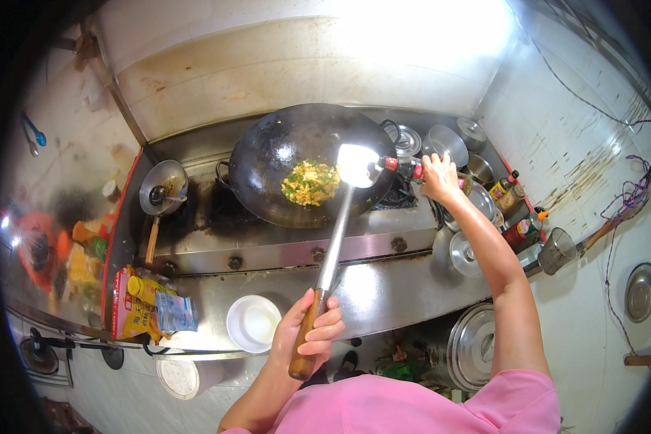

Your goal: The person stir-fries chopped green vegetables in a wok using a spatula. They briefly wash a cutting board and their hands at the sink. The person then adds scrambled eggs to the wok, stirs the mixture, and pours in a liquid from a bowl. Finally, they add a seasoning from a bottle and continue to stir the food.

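My left hand (324,331) grips the wooden handle of a long steel wok spatula (336,238). Its broad blade (354,163) is held over the right side of a large black wok (260,144). A heap of cooked egg with chopped greens (309,184) lies in the wok, left of the blade. In my right hand (440,176) is a dark sauce bottle (406,167) with a red label, tipped nearly flat. Its neck points left and meets the blade's right edge in view; whether they touch, or liquid flows, I cannot tell.
A small pan (163,182) with a ladle sits left of the wok. A white bowl (254,324) and seasoning packets (146,304) are on the front counter. Steel pots (444,145), lids (465,253) and sauce bottles (523,228) crowd the right. Stove knobs (318,254) line the front.
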`<state>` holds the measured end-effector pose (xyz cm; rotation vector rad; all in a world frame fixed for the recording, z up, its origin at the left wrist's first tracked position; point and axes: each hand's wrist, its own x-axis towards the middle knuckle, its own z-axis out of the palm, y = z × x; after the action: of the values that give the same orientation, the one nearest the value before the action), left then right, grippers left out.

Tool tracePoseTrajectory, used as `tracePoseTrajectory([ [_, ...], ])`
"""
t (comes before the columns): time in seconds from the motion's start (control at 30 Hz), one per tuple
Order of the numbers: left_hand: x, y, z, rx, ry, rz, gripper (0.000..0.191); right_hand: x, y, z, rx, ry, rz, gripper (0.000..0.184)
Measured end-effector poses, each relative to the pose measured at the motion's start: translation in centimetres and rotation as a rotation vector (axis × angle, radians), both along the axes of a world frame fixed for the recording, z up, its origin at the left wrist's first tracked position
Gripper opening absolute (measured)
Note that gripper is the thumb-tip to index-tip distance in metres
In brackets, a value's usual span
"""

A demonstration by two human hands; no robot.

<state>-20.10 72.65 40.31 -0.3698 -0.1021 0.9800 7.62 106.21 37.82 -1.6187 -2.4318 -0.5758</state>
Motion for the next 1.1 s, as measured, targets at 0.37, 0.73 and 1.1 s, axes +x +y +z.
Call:
tracePoseTrajectory([
  [0.37,0.06,0.06,-0.16,0.021,-0.017,-0.003,0.032,0.17,0.15,-0.53,-0.026,-0.009,-0.033,0.053],
  [0.73,0.11,0.15,-0.36,0.001,-0.029,0.009,0.032,0.03,-0.07,-0.55,-0.01,-0.027,-0.027,0.05],
  [1.1,0.21,0.38,-0.42,-0.009,-0.051,0.007,0.031,0.01,0.28,-0.91,-0.008,-0.04,-0.032,0.051],
])
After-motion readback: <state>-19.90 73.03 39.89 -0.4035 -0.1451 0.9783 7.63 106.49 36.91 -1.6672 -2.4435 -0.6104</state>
